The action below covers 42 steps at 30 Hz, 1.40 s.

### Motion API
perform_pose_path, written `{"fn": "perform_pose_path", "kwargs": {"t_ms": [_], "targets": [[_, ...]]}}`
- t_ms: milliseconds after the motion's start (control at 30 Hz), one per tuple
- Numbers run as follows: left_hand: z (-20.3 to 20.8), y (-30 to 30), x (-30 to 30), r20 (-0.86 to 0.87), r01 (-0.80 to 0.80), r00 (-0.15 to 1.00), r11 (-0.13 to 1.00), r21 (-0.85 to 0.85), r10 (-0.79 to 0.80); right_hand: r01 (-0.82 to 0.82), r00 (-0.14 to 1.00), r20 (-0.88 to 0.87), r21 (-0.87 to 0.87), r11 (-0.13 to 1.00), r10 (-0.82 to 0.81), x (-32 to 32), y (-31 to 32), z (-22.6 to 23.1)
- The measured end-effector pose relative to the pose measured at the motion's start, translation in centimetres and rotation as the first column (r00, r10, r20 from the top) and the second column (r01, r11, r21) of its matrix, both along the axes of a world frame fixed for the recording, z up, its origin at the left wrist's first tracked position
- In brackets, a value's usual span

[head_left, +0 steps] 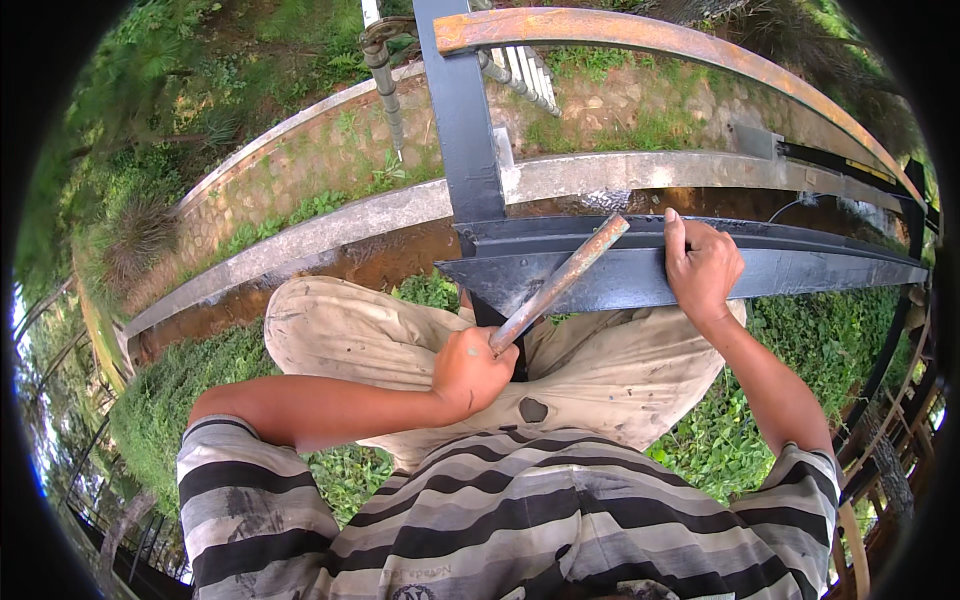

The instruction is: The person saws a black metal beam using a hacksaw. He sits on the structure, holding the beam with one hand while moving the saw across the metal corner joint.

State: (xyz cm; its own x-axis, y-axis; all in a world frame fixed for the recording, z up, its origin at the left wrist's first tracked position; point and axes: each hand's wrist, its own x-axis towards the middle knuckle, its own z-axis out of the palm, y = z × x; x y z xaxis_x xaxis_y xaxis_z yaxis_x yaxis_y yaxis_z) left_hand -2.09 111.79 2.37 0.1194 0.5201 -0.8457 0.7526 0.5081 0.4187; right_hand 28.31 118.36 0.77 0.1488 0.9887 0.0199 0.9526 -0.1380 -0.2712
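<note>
a person in stained beige trousers (640, 375) sits at a dark grey painted steel beam (610, 280), left hand (475, 370) closed tightly around the near end of a rusty, slim metal bar (565, 280). the bar slants across the beam; whether they touch cannot be told. the right hand (705, 265) curls its fingers on the beam, thumb extended. beyond the beam rise a dark grey flat steel post (465, 130) and a rust-orange curved metal rail (560, 25).
</note>
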Motion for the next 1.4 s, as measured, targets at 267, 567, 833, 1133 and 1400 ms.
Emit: {"fn": "perform_pose_path", "kwargs": {"t_ms": [267,567,833,1133,1400], "targets": [[-0.8,1.4,0.8,0.021,-0.039,0.999,0.995,0.095,0.037,0.087,0.996,0.008,-0.037,0.996,-0.086,0.4,1.3,-0.7],[-3.7,2.3,1.1,0.134,-0.080,0.990,0.949,0.305,0.041,0.081,0.996,0.036,0.025,0.996,-0.082,1.1,3.1,-2.2],[-3.8,2.4,1.4,0.109,-0.066,0.994,0.937,0.342,0.030,0.057,0.998,0.038,-0.069,0.996,-0.055,1.2,3.6,-1.6],[-2.6,1.8,1.8,0.022,-0.056,0.998,0.947,0.316,0.051,-0.049,0.997,-0.044,0.170,0.984,0.057,1.6,2.5,-2.2],[-3.0,2.2,1.4,-0.028,-0.014,0.999,0.962,0.271,0.023,0.046,0.999,0.002,0.007,0.999,-0.046,0.7,2.6,-1.7]]}}
